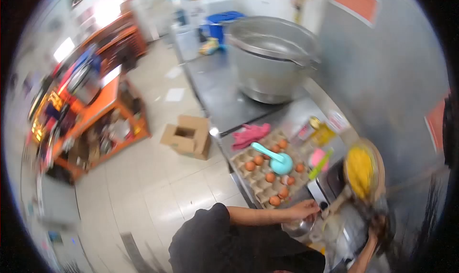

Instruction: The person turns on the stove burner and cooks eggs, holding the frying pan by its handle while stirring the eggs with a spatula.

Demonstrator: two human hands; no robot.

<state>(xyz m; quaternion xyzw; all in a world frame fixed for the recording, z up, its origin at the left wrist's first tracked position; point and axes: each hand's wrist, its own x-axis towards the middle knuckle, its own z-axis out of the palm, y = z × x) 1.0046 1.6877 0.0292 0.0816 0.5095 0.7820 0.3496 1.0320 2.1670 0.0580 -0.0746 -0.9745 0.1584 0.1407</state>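
Observation:
My left hand (305, 210) reaches over a small metal bowl (299, 227). Its fingers are pinched at the black knob (323, 205) on the white front of a small stove (316, 192). My right hand (374, 235), at the lower right, is closed around a dark, blurred thing that I cannot make out. Just above it is a round, light-rimmed pan or bowl (379, 164) with yellow food (359, 170) in it. Left of the stove, a cardboard egg tray (262, 184) holds several brown eggs (270, 177), and a turquoise ladle-like utensil (281, 164) lies on it.
A large metal pot (272, 72) stands farther along the steel counter (210, 82). A pink cloth (250, 135) and a green-handled utensil (320, 165) lie near the eggs. On the floor are an open cardboard box (189, 137) and an orange shelf unit (103, 113). A metal wall (382, 82) bounds the right.

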